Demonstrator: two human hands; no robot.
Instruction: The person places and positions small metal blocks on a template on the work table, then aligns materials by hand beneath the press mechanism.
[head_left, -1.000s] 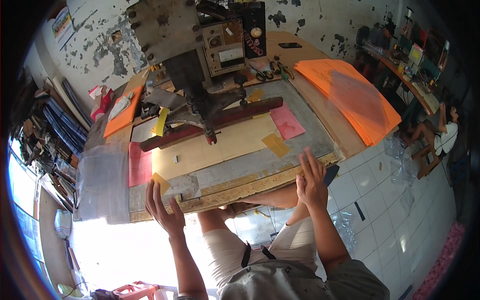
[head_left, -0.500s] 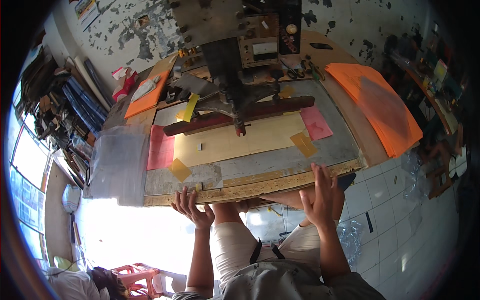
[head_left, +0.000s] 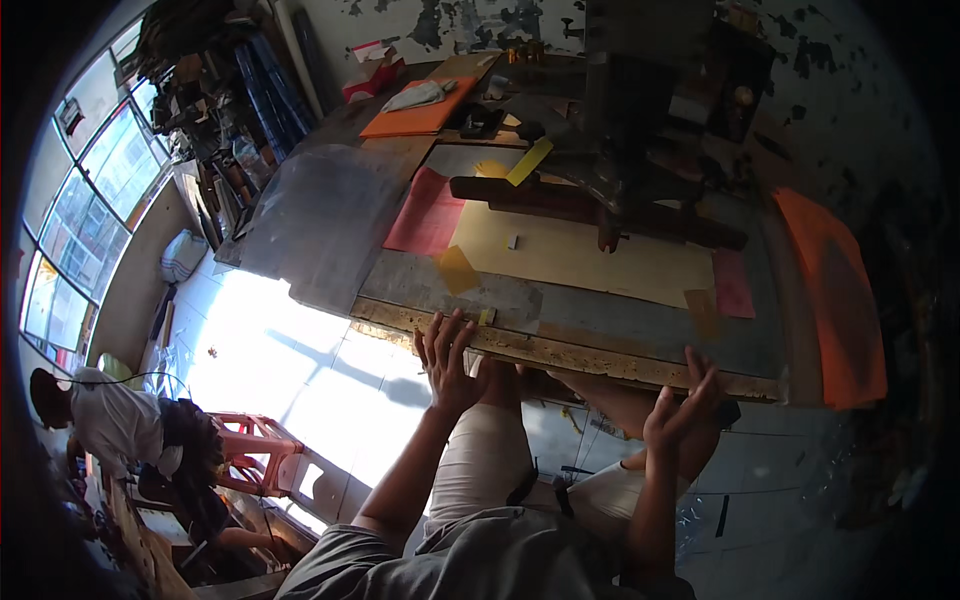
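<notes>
My left hand [head_left: 446, 362] rests with spread fingers on the front wooden edge [head_left: 560, 352] of the work board, holding nothing. Farther right, my right hand [head_left: 684, 405] is open too, its fingertips at that same edge. On the grey board surface [head_left: 620, 325] lies a long cream sheet [head_left: 580, 250], with a pink sheet [head_left: 430, 212] at its left end and a smaller pink piece [head_left: 733, 285] at its right. Tan tape squares [head_left: 458, 270] stick near its front. A dark bar [head_left: 535, 202] of a press crosses above the cream sheet, bearing a yellow strip [head_left: 530, 161].
Clear plastic sheets [head_left: 320, 220] overhang the table's left side. Orange sheets [head_left: 835, 290] are stacked at the right, and another orange stack [head_left: 420, 108] lies back left. At the lower left, a person [head_left: 120, 420] is beside a red stool [head_left: 250, 450].
The view has turned to the left, so the table appears farther right and tilted. More of the other person shows. Both my hands stay at the board's front edge.
</notes>
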